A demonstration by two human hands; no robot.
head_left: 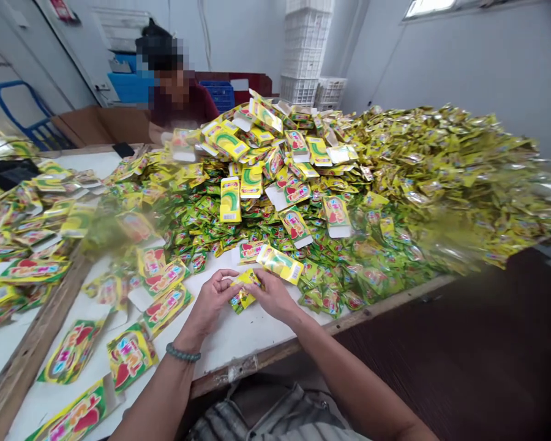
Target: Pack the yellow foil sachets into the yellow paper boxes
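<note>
My left hand [210, 301] and my right hand [274, 296] come together over the white tabletop [232, 343]. Between their fingertips are small shiny yellow-green sachets [244, 295]; the fingers partly cover them, so I cannot tell how many. Just beyond my right hand lies a yellow carton [281, 264] with a barcode on its end. Another small printed carton [250, 251] rests behind the held sachets. To the left of my left hand, several flat green-and-yellow cartons [132, 355] with watermelon pictures are spread about, some with white flaps open.
A big heap of sachets [431, 165] covers the right and back of the table, with loose cartons [229, 138] piled on top. Wooden edging [41, 318] divides off more cartons at left. A person [183, 104] is behind the heap. White crates [305, 55] stand stacked by the wall.
</note>
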